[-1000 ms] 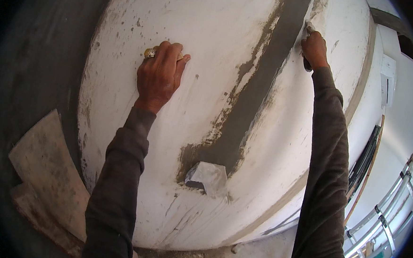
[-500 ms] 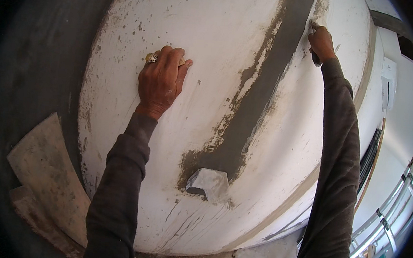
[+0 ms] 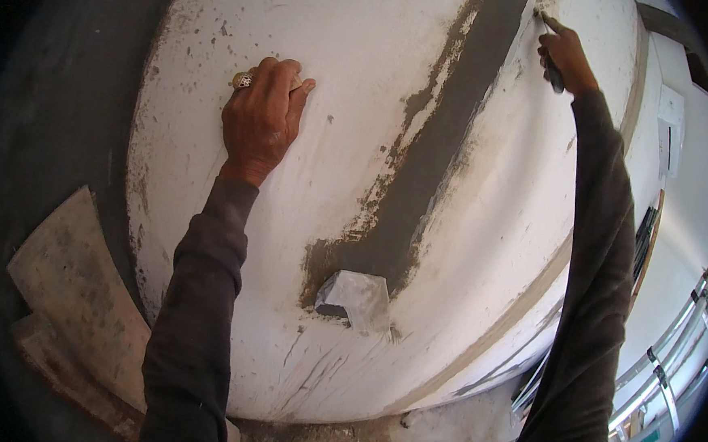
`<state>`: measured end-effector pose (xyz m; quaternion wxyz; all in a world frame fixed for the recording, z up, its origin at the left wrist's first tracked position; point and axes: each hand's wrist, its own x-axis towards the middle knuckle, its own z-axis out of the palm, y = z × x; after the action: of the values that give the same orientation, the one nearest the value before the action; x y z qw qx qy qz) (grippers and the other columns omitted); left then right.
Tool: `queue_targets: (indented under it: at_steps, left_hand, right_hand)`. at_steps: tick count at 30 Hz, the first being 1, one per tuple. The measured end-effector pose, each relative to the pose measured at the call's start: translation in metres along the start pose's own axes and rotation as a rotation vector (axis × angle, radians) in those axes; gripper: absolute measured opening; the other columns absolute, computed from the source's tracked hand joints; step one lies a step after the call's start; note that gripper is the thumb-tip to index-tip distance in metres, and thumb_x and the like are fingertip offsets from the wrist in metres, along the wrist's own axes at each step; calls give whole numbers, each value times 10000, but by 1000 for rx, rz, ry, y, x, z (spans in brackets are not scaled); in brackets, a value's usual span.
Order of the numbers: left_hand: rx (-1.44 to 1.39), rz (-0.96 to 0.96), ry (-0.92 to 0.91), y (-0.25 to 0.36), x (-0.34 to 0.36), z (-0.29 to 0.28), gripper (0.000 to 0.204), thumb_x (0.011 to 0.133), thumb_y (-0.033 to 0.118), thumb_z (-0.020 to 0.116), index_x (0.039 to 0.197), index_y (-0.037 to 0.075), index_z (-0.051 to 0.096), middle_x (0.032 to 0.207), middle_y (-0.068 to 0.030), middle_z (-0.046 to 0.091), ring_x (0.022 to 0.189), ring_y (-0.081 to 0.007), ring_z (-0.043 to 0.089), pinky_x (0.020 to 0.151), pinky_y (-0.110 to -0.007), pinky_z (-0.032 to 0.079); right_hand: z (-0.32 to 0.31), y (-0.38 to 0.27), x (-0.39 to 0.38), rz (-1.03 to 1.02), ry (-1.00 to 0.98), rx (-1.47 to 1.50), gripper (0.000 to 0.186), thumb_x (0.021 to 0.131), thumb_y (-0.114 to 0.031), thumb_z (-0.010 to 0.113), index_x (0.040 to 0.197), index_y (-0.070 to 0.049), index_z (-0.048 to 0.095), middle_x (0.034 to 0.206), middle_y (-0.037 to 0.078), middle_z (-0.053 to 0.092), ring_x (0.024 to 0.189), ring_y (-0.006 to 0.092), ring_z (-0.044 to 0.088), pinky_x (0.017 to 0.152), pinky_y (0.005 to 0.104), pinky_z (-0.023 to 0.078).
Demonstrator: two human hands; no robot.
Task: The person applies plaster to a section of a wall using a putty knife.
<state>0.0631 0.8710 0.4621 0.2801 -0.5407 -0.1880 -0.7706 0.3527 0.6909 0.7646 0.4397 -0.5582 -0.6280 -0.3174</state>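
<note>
Left hand (image 3: 259,122): fingers are curling down over a pale tan object (image 3: 296,82), nearly closed; it is poking out by the thumb, kind unclear. A patterned bit is showing by the outer fingers; cannot tell if it is a ring or part of the object. Hand is sitting toward the upper left edge of the white wall (image 3: 349,42); cannot tell if the object is pressing on it.

Right hand (image 3: 569,60): is closing round a dark-handled tool (image 3: 554,74), index finger reaching toward the working end. That end is lying just beside the grey band's right edge, near the upper right of the wall; contact too small to tell.

Key relation: grey band (image 3: 448,138) is running between the 2 hands, long axis slanting from lower left to upper right. It is lying right of the left hand and immediately left of the right hand, so the right hand is the nearer 1, up by the band's top end.

Outward: plastic sheet (image 3: 369,299) is covering part of the band's foot, above the wall's bottom edge. 2 flat boards (image 3: 83,269) are leaning off the wall's lower left edge. Metal ladder (image 3: 659,373) is standing beyond its lower right. Dark sleeves (image 3: 204,293) are covering both forearms.
</note>
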Motion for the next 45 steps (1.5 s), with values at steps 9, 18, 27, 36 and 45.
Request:
queue_targets:
  at_steps: [9, 18, 27, 36, 45]
  left_hand:
    - [15, -46, -42, -3, -1, -6, 181, 948, 187, 655, 1070, 67, 593, 936, -64, 632, 777, -222, 667, 640, -343, 542]
    - [30, -42, -48, 1, 0, -3, 179, 950, 192, 653, 1072, 76, 591, 943, -64, 630, 782, -218, 664, 644, -345, 543]
    - [-7, -48, -31, 2, 0, -1, 188, 932, 198, 676, 1054, 79, 596, 933, -60, 632, 760, -230, 669, 635, -347, 548]
    - [8, -57, -78, 5, 2, -4, 186, 940, 187, 666, 1065, 68, 596, 951, -66, 638, 790, -237, 664, 656, -357, 540]
    - [75, -13, -27, -3, 4, -2, 201, 929, 210, 680, 1060, 80, 599, 947, -62, 641, 780, -232, 670, 643, -349, 548]
  right_hand:
    - [100, 12, -205, -75, 66, -303, 594, 813, 33, 570, 1392, -98, 544, 856, 237, 643, 806, 404, 648, 774, 467, 522]
    - [116, 3, -224, -22, 109, -528, 726, 798, 78, 568, 1488, -112, 447, 855, 245, 615, 731, 395, 624, 694, 475, 495]
    - [111, 14, -203, -56, 135, -610, 701, 789, 67, 599, 1463, -84, 477, 822, 257, 638, 753, 400, 657, 706, 469, 529]
    - [97, 12, -159, -72, 198, -546, 556, 798, 42, 578, 1349, -34, 581, 869, 303, 660, 829, 431, 680, 742, 475, 537]
    - [105, 3, -186, -35, 118, -602, 596, 804, 16, 606, 1388, -69, 519, 886, 259, 649, 834, 442, 664, 735, 498, 541]
